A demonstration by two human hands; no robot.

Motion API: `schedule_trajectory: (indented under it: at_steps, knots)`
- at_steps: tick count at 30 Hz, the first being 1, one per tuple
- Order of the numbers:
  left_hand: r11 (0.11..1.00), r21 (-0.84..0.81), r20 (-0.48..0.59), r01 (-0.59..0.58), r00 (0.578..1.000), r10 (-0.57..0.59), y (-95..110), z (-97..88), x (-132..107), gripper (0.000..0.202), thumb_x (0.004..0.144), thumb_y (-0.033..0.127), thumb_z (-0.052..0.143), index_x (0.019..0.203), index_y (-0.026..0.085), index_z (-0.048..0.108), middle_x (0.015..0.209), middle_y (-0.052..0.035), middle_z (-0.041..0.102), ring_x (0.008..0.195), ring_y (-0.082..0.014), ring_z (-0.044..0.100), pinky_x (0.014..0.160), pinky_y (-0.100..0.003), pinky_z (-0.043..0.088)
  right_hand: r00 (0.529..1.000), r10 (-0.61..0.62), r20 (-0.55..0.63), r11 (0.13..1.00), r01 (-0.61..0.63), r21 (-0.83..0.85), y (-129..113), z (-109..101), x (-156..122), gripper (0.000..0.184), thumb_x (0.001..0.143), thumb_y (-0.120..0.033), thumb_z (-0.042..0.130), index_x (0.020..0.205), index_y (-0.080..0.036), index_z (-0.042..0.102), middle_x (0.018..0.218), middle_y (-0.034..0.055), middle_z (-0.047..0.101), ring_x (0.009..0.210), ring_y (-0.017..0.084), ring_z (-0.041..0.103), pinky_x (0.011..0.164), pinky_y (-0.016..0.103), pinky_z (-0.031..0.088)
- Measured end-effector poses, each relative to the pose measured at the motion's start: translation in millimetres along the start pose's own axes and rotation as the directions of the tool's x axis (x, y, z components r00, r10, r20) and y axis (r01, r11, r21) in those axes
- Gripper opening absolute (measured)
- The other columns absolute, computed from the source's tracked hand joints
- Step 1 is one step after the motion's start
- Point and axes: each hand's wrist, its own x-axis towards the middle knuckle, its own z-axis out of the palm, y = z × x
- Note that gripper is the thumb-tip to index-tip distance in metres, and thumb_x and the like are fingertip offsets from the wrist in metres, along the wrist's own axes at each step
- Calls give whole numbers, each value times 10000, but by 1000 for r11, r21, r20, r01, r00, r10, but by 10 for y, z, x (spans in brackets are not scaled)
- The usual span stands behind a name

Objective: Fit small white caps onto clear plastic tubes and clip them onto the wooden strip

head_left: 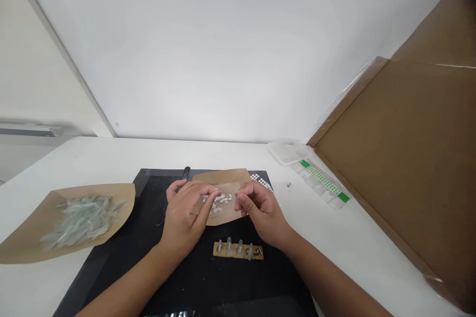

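My left hand and my right hand meet over a small brown paper sheet that carries a scatter of tiny white pieces. The left fingers are curled together with their tips down among the pieces. The right fingers are bent inward in a pinch right beside them; what they hold, if anything, is too small to make out. Just in front of my hands lies a narrow wooden strip with several small clear parts standing on it. All of this rests on a black mat.
A larger brown paper sheet heaped with clear plastic pieces lies at the left. A green-and-white strip and a clear bag sit at the right, beside a big cardboard panel. A dark pen-like object lies at the mat's far edge.
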Motion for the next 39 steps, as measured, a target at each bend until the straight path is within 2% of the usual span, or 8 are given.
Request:
schedule_trajectory:
  at_steps: [9,13,16,21,26,30,34,39]
  knots:
    - [991,102,42,87,995,-92,-91,-19,33,245,1062,300,519,911,256,707,894,46,810,867,-165,756,1114,-411,330,1000,15,-18,999,-15,50,-47,-42,19,293,1020,-456,620,857,-219,568,741,-26,610,599,100,478,569,240,402]
    - [907,393,39,153,982,-182,-230,-106,140,369,1077,353,397,939,230,716,968,0,815,941,-173,748,1139,-359,366,998,-54,-20,994,52,-98,-29,-60,-9,220,1043,-410,586,914,-232,583,799,-10,610,692,127,544,619,256,445]
    - [801,559,35,215,959,-282,-337,-218,223,333,1022,272,407,1081,173,719,1061,-85,806,1006,-253,737,1174,-458,315,994,-113,10,959,111,-260,-25,-80,-20,151,1049,-357,572,954,-241,594,845,2,627,720,140,573,639,272,462]
    - [619,745,150,248,842,-518,-449,-385,251,342,905,274,460,691,144,693,674,-180,740,726,-381,731,887,-568,478,975,-208,84,859,223,-461,-42,-112,0,67,1025,-270,593,967,-245,614,833,7,641,711,150,568,611,277,429]
    - [609,764,276,213,745,-607,-459,-413,202,430,931,445,451,709,182,708,896,-187,786,841,-421,742,701,-488,524,943,-301,146,766,330,-551,-24,-129,31,63,1015,-218,601,961,-245,621,846,5,649,708,143,567,625,275,419]
    - [621,752,339,221,678,-652,-484,-410,171,498,922,571,466,690,205,712,836,-168,783,768,-413,744,590,-433,510,927,-338,163,727,367,-581,14,-154,50,61,1021,-199,584,993,-243,616,859,11,651,747,151,585,650,270,433]
    - [636,735,355,235,666,-656,-551,-429,168,438,903,540,517,677,219,710,822,-154,784,758,-391,743,554,-385,479,929,-340,146,702,354,-618,9,-179,58,59,1022,-215,583,979,-237,617,827,4,640,727,153,576,674,275,444]
    - [673,697,344,247,709,-616,-603,-460,161,398,869,507,580,605,229,686,698,-137,757,647,-343,714,487,-327,398,954,-274,123,723,288,-627,-35,-171,49,68,1022,-247,587,1049,-246,649,858,10,678,713,158,596,692,288,470]
